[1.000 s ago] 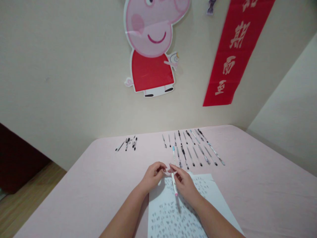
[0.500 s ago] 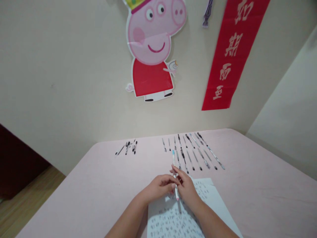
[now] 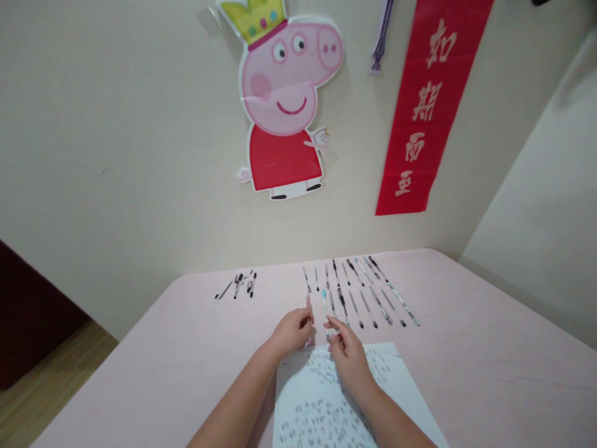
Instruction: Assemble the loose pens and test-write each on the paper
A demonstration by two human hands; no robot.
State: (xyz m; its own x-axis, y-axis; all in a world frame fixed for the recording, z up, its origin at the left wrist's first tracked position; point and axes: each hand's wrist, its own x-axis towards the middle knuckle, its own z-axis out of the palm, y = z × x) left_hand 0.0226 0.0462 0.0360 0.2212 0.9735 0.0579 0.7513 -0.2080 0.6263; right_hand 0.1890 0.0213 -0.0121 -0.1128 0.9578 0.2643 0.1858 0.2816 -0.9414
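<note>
A pink pen [image 3: 308,301] points away from me near the middle of the table, partly covered by my left hand [image 3: 293,331]. The fingers of that hand are closed around it, and its near end shows below them. Just to the right lies a pen with a light blue end [image 3: 324,295]. Beside its lower part is my right hand [image 3: 347,351], thumb and fingers apart, with the fingertips at or very near the pen. Under my wrists a white sheet of handwriting [image 3: 321,407] rests on the pink table surface.
Several pens [image 3: 366,306] lie in two rows at the right rear of the table [image 3: 471,367]. A small cluster of black pens and caps [image 3: 239,283] lies at the left rear. The wall [image 3: 158,186] behind carries a pig cutout [image 3: 284,158] and a red banner [image 3: 417,118].
My hands were together over the paper around a pen with a pink end; now they are apart. My left hand has the pink pen left of the blue-ended one. The view has tilted up slightly.
</note>
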